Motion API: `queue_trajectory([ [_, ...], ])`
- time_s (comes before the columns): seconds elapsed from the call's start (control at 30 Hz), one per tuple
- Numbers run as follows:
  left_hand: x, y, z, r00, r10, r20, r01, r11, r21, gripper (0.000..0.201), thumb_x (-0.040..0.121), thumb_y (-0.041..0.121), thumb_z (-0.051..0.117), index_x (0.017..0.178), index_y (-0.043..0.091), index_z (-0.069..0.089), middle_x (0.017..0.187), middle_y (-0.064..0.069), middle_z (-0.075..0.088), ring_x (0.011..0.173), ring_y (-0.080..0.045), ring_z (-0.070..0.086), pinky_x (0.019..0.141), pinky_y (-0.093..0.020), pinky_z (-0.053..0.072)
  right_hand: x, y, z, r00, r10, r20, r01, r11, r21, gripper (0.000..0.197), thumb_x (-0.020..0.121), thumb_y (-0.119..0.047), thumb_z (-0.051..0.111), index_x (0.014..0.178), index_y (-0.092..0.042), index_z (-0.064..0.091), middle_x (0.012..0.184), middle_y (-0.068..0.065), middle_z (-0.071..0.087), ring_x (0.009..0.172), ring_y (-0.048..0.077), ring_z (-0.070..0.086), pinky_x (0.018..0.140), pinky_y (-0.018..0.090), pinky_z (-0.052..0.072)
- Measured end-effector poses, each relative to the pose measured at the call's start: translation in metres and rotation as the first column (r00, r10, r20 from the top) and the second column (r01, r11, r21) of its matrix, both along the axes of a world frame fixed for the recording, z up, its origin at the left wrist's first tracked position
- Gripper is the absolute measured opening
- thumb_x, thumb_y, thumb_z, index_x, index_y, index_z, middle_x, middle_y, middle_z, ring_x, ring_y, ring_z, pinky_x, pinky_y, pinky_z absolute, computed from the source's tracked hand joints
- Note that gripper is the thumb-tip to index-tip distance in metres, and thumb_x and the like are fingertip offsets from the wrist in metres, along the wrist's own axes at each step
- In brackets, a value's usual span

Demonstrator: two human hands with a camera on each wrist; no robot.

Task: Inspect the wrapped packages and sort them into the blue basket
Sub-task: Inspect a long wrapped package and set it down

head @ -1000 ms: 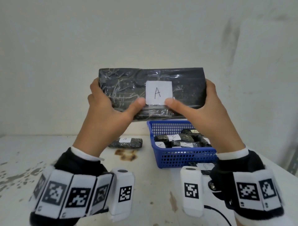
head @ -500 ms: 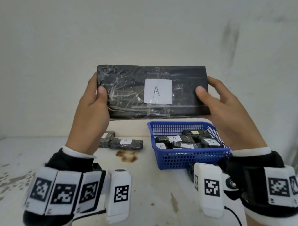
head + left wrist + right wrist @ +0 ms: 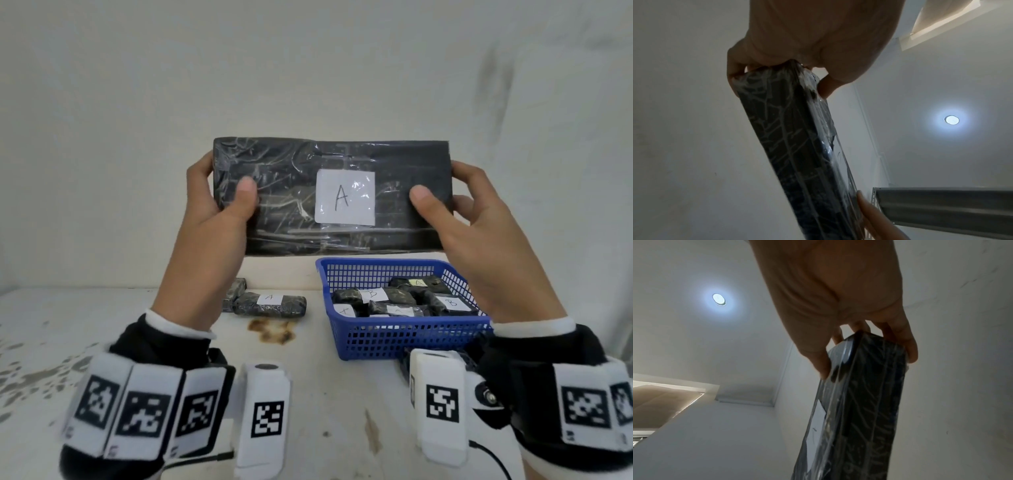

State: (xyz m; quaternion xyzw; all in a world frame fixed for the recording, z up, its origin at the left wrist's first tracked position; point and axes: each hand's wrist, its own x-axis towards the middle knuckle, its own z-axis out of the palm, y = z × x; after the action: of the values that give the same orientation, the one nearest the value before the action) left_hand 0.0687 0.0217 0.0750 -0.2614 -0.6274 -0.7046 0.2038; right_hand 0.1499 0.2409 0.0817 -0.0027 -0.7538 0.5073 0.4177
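A long black package (image 3: 301, 219) wrapped in clear film is held up in front of the wall, its white label (image 3: 344, 197) marked "A" facing me. My left hand (image 3: 219, 202) grips its left end, thumb on the front. My right hand (image 3: 442, 205) grips its right end the same way. The left wrist view shows the package (image 3: 797, 146) edge-on under my left hand (image 3: 777, 71); the right wrist view shows the package (image 3: 863, 402) under my right hand (image 3: 869, 345). Below stands the blue basket (image 3: 404, 337) with several labelled black packages inside.
Two more wrapped packages, one (image 3: 270, 304) labelled "A" and another (image 3: 236, 289) behind it, lie on the stained white table (image 3: 308, 411) left of the basket. A rust stain (image 3: 272, 330) marks the table. A wall stands close behind. A cable (image 3: 493, 459) trails at the lower right.
Both hands slid outward from the package's middle to its ends, uncovering the label. The package now faces me flatter, and a second package on the table came into view.
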Motion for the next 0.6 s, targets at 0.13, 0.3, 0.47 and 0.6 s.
queue_trajectory([
  [0.13,-0.003,0.003,-0.003,0.999,0.051,-0.017,-0.052,0.997,-0.062,0.048,0.097,0.031,0.054,0.139,0.036,0.032,0.119,0.010,0.060,0.108,-0.007,0.060,0.096,-0.027,0.046,-0.001,-0.002,-0.001,1.000,-0.031,0.001,0.031,0.999,0.022,0.054,0.089,-0.047,0.068,0.137,-0.040,0.045,0.116,-0.010,0.069,0.096,0.004,0.070,0.081,0.022,0.054],
  [0.3,0.001,0.005,-0.004,0.975,0.205,-0.088,-0.218,0.958,-0.186,0.068,0.088,0.039,0.063,0.145,0.031,0.027,0.129,0.003,0.039,0.111,-0.008,0.047,0.083,-0.009,0.035,-0.002,-0.006,-0.001,0.998,-0.060,0.004,0.060,0.997,0.047,0.063,0.085,-0.050,0.071,0.139,-0.040,0.041,0.121,-0.012,0.065,0.100,0.006,0.069,0.084,0.024,0.055],
  [0.47,0.010,0.009,-0.003,0.953,0.285,-0.101,-0.302,0.920,-0.252,0.090,0.069,0.056,0.072,0.141,0.028,0.026,0.123,0.006,0.035,0.102,-0.008,0.040,0.080,-0.015,0.034,-0.001,-0.013,0.000,0.998,-0.047,0.035,0.044,0.996,0.078,0.071,0.073,-0.055,0.078,0.130,-0.045,0.036,0.109,-0.027,0.060,0.089,-0.016,0.060,0.065,0.003,0.047],
  [0.6,0.006,0.011,-0.007,0.955,0.279,-0.099,-0.296,0.920,-0.259,0.085,0.061,0.055,0.078,0.120,0.026,0.024,0.128,0.001,0.046,0.110,-0.015,0.052,0.088,-0.027,0.038,-0.003,-0.017,-0.003,0.997,-0.063,0.038,0.057,0.989,0.135,0.087,0.068,-0.051,0.085,0.137,-0.044,0.032,0.108,-0.036,0.054,0.084,-0.030,0.052,0.067,-0.004,0.042],
])
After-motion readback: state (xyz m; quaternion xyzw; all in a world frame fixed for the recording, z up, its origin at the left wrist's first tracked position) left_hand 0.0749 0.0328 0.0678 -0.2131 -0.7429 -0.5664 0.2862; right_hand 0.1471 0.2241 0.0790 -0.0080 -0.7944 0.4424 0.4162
